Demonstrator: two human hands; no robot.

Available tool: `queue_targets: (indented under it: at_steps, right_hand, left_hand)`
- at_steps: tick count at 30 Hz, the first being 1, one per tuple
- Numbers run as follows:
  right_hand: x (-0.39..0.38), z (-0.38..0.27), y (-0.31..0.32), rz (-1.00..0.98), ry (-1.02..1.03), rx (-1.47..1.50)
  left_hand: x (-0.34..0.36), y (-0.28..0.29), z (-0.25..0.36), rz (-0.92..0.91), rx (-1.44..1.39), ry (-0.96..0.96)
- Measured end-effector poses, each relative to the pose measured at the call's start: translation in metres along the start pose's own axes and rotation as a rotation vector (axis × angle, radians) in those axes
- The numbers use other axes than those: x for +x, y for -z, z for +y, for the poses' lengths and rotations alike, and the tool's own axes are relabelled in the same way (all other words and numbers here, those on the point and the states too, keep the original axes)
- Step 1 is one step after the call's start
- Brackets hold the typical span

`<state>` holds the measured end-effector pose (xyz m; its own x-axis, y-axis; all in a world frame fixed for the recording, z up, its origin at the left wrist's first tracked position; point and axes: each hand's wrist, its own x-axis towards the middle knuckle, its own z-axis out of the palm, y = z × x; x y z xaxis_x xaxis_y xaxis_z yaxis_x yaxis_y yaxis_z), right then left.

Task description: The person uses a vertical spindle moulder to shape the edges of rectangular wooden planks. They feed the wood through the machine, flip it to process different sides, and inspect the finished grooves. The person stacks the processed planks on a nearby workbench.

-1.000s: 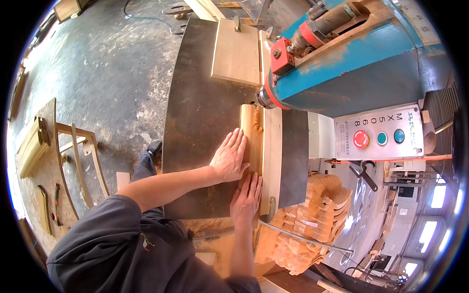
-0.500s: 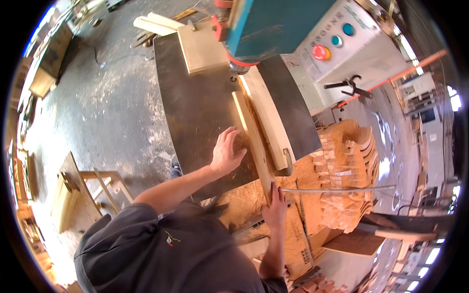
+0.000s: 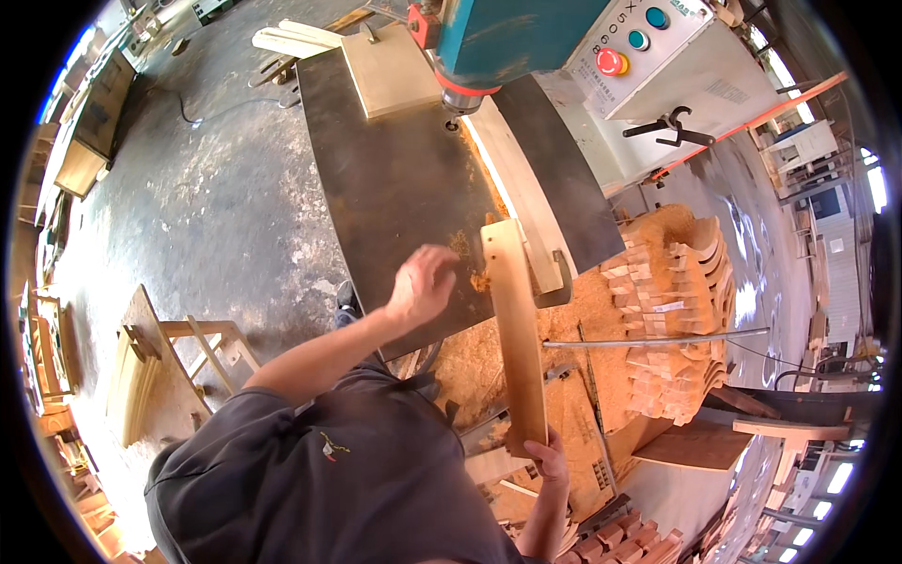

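While the right hand (image 3: 548, 461) grips the near end of a long curved wooden slat (image 3: 516, 329), fingers wrapped round it, the far end of that slat lies against the near right corner of the dark machine table (image 3: 395, 188).

Landmark: dark machine table, steel-coloured, dusted with sawdust.

- Left hand (image 3: 421, 282): over the table's near edge, just left of the slat's far end; blurred, fingers loosely curled, holding nothing; whether it touches the table cannot be told.
- Pale wooden fence (image 3: 515, 193): lying lengthwise along the table's right side, running from the cutter head toward the slat.
- Square plywood board (image 3: 387, 70): flat on the table's far end.
- Blue-green machine head (image 3: 512, 33): above the table's far right, with a grey control panel (image 3: 648, 52) bearing coloured buttons just right of it.
- Stack of curved wooden parts (image 3: 681, 310): right of the table, on a heap of sawdust.
- Wooden frames (image 3: 178, 362): on the concrete floor (image 3: 207, 188), left of the table.
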<state>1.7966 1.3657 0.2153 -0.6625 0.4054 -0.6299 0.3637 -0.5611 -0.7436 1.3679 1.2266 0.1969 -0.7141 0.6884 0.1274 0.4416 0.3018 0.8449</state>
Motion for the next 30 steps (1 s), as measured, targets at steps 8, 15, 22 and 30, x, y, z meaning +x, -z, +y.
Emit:
queue_targets:
  at_steps: [8,15,22,30]
  right_hand:
    - [-0.027,-0.043,-0.002,0.135,0.081,-0.280]
    - [0.012,-0.051,-0.060,-0.021,0.505,-0.660]
    - [0.106,-0.056,-0.091,0.161,1.084,-1.448]
    - [0.133,-0.049,-0.120,0.268,0.940,-1.900]
  left_hand:
    - [-0.002,-0.032,-0.026,-0.468,0.237,-0.567]
    - [-0.118,0.048,0.020,0.063,-0.079,-0.090]
    - [-0.319,0.075,-0.077,0.900,0.122,0.534]
    - [-0.496,0.091,-0.144,1.326,0.204,1.230]
